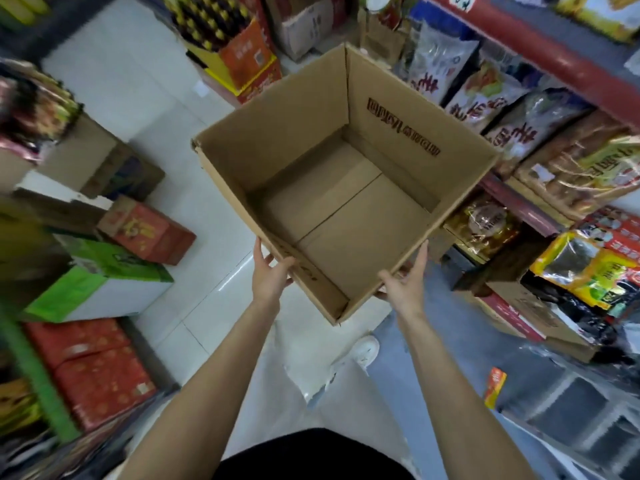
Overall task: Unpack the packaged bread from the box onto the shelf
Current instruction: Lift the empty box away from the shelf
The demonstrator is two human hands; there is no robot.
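- Two hands are holding the box (332, 188) in the air over the aisle: the left hand (268, 277) is gripping the near-left wall, the right hand (403, 284) the near-right wall, fingers curled around the cardboard.
- The box is showing a bare bottom; the bread (585, 174) is lying in packs on the shelf (519, 199) at the right, so the unpacking is probably finishing.
- The grip is sitting only at the near corner, so the box may be tipping away or slipping.
- The far corner is passing near the shelf and may be knocking packs down.

Bright even overhead light, glare on the white floor tiles (221, 292), wide-angle warping and blur toward the edges.
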